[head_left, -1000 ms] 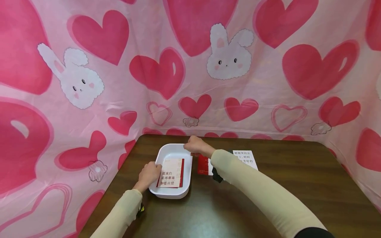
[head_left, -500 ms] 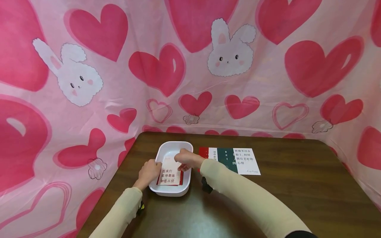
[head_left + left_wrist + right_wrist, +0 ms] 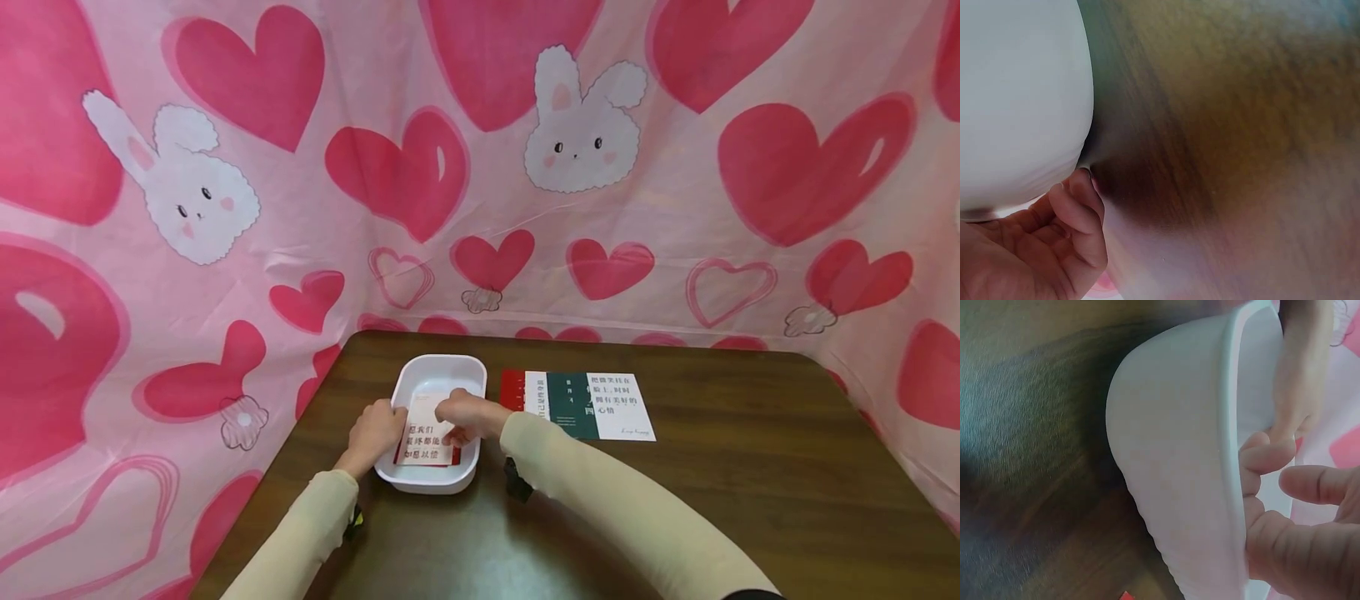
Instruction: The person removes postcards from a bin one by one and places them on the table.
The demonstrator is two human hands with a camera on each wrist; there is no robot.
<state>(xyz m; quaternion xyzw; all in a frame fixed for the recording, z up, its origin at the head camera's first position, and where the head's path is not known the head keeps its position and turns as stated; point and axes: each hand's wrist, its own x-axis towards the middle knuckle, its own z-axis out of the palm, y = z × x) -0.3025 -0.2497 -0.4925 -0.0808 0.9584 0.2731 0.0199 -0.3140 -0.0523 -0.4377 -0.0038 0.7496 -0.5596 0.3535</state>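
A white plastic tray with rounded corners stands at the left of the table. In it lies a stack of postcards, the top one cream with Chinese characters, a red one showing at the edge. My left hand grips the tray's left rim, fingers against the outer wall in the left wrist view. Reaching over the right rim, my right hand is inside the tray at the stack's right edge. Its fingers are bent, and the thumb stands apart from them with nothing seen between.
Right of the tray, several postcards overlap in a row on the dark wooden table: a red card, a green card and white ones, including a white postcard at the right end. A pink heart-patterned cloth hangs behind.
My right hand has moved left from the row of cards, over the tray's right rim and down to the stack, uncovering the row. The left hand has stayed on the rim.
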